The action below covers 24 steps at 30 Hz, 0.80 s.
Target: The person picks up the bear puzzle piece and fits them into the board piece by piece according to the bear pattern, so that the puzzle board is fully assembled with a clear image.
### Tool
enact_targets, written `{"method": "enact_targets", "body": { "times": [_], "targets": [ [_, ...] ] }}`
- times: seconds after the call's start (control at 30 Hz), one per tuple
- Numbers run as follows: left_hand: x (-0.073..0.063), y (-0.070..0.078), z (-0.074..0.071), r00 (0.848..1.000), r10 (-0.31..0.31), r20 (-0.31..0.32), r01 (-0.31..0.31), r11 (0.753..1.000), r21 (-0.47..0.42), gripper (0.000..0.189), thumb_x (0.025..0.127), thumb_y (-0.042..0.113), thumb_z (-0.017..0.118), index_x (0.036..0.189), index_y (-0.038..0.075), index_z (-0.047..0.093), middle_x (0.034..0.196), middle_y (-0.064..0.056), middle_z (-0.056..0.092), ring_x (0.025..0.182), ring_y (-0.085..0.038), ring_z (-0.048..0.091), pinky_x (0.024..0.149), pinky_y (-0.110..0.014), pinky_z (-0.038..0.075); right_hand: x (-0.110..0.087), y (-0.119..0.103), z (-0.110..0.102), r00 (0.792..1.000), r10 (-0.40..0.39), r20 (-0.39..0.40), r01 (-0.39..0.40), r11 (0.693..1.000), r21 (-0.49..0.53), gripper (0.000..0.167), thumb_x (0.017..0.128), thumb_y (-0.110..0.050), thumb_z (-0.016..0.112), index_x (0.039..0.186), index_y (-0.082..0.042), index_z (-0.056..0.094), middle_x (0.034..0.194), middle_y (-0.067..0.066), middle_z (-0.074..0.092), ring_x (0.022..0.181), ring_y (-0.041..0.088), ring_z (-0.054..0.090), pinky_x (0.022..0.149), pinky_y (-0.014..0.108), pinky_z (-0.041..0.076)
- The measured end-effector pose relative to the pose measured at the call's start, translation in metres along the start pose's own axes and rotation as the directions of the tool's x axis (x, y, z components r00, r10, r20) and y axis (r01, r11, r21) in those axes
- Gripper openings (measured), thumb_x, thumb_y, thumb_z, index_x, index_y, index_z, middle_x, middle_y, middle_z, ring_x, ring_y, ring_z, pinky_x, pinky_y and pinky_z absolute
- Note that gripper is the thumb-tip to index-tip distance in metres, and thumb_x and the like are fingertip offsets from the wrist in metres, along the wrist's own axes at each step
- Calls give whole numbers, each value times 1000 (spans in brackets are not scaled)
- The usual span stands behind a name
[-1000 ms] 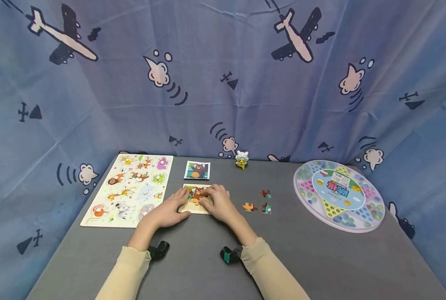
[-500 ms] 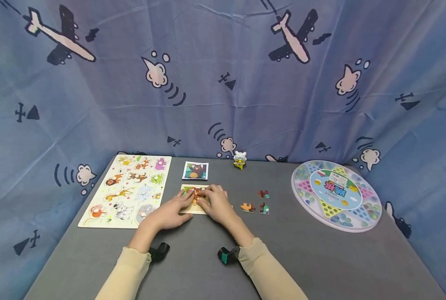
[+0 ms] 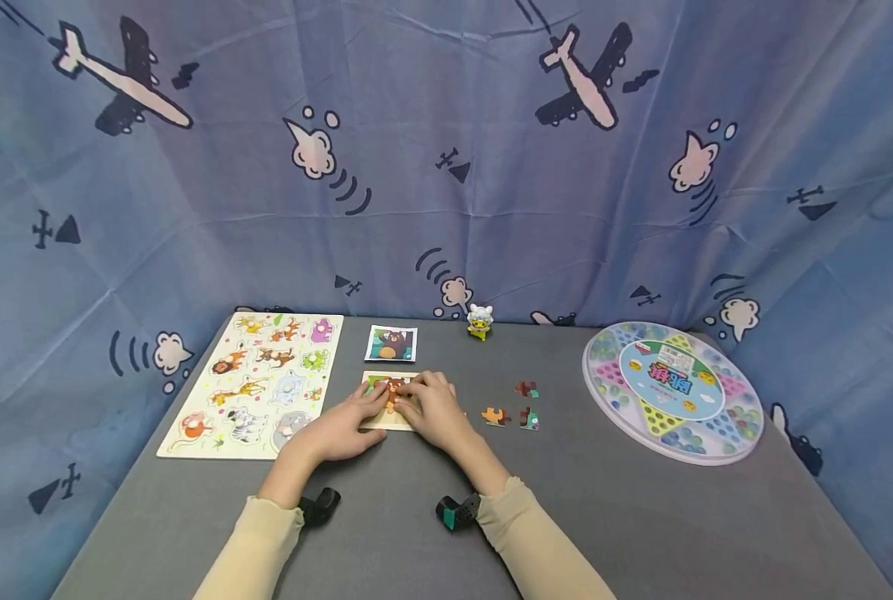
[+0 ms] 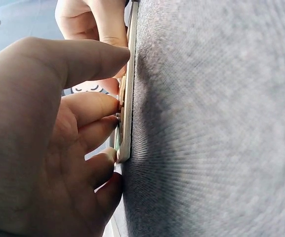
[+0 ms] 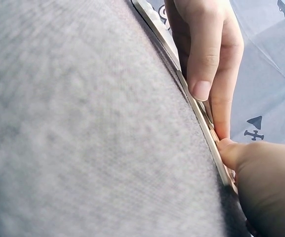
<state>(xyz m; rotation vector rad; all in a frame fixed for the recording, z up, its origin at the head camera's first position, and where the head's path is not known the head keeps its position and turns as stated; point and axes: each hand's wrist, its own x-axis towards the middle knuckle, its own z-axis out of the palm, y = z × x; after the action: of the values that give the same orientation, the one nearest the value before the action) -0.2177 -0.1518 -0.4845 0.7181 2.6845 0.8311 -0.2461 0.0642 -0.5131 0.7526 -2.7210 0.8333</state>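
A small wooden puzzle board lies flat on the grey table, with a brown bear picture partly hidden by both hands. My left hand rests on the board's left side, fingers extended over it; its thumb reaches the near edge. From the right, my right hand pinches a puzzle piece down against the board with thumb and forefinger, the piece itself mostly covered. Both wrist views show the board edge-on, fingertips touching its top. To the right lie loose jigsaw pieces: dark brown, orange and green.
Behind the board lies a bear picture card. A large animal peg board sits at left, close to my left hand. A small toy figure stands near the back edge, and a round game box lies at right.
Between the earlier frames the view shifts slightly and the left fingers move a little further right over the board. Both hands stay on the board; the loose pieces keep their places.
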Motion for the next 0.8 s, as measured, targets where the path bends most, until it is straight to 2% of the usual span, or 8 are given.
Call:
{"method": "enact_targets", "body": {
  "times": [0.43, 0.8],
  "targets": [
    [0, -1, 0, 1000, -23, 17, 23, 1000, 19, 71, 106, 28, 65, 165, 4, 35, 175, -11, 24, 164, -38, 10, 128, -61, 24, 1, -2, -2, 1000, -21, 14, 21, 999, -29, 27, 103, -27, 72, 121, -8, 78, 117, 9, 69, 113, 27, 59, 90, 46, 45],
    [1, -3, 1, 1000, -12, 20, 12, 1000, 14, 70, 106, 28, 64, 165, 2, 36, 174, -15, 25, 163, -39, 11, 129, -60, 23, 2, -6, -5, 997, -16, 75, 21, 998, -67, 28, 105, -28, 69, 125, -9, 76, 120, 9, 68, 115, 28, 58, 91, 47, 44]
  ]
}}
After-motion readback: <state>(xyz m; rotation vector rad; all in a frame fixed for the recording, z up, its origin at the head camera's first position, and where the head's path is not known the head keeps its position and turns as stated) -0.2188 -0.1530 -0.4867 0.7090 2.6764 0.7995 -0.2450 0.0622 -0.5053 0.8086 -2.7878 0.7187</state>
